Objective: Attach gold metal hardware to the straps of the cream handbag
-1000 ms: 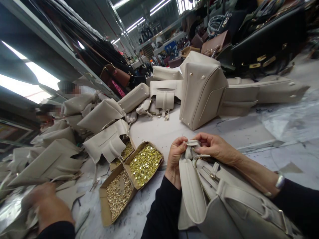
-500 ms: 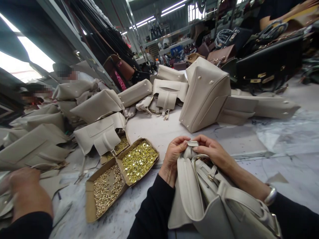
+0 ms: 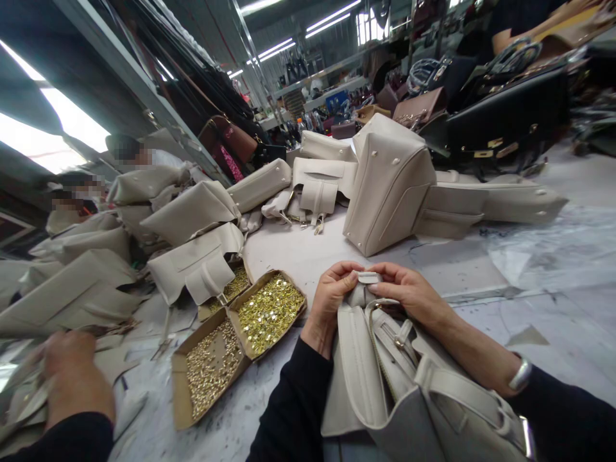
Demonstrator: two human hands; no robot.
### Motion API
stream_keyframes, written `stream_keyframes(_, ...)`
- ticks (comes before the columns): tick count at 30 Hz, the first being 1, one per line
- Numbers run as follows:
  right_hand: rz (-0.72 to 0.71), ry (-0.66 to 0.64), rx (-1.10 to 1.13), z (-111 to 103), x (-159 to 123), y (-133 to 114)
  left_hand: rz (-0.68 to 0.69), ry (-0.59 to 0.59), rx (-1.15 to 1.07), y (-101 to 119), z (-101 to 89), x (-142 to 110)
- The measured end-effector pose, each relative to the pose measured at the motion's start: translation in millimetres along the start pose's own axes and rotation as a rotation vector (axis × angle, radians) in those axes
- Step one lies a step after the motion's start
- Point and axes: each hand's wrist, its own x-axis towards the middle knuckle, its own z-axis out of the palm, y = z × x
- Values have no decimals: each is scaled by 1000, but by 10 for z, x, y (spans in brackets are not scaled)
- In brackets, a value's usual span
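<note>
A beige handbag (image 3: 366, 378) lies before me on the table, its zipped top facing up and a strap with a buckle at its near right. My left hand (image 3: 332, 295) pinches the small tab (image 3: 369, 278) at the bag's far end between thumb and fingers. From the other side my right hand (image 3: 409, 292) grips that same tab, thumb below and fingers on top. Both hands nearly meet there, and the fingertips partly cover the tab.
Left of my hands stand cardboard trays of gold studs (image 3: 212, 366) and shiny gold pieces (image 3: 269, 311). Beige bags (image 3: 389, 186) are heaped across the back and left. A co-worker's hand (image 3: 72, 366) works at the left. Black bags (image 3: 505, 109) lie at the far right.
The whole view has shifted slightly. My hands stay on the tab of the handbag with almost the same grip. The co-worker's hand at the left has moved a little.
</note>
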Motion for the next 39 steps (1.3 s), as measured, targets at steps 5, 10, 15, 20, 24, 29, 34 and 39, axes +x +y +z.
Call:
stream_keyframes(5, -114, -58, -109, 57, -148, -146, -6, 13, 65, 146, 85, -219)
stream_keyframes(10, -368, -81, -534, 96, -259, -164, -49, 36, 150, 309, 119, -467)
stream_keyframes(15, -422, -135, -597, 118, -155, -39, -92, 90, 318, 452, 110, -609)
stream_keyframes(20, -401, -139, -592, 116, -101, -12, -57, 93, 716, 602, 291, -724)
stream_keyframes(24, -417, -109, -704, 142, -130, -28, 25, 156, 1171, 607, 455, -792)
stream_keyframes(29, -434, -98, -749, 184, -179, -29, 177, 273, 1509, 448, 572, -879)
stream_keyframes(34, -417, -108, -733, 169, -166, -24, 257, 265, 1483, 314, 550, -901)
stream_keyframes(39, -401, -146, -655, 137, -131, 9, 288, 178, 1378, 316, 420, -887)
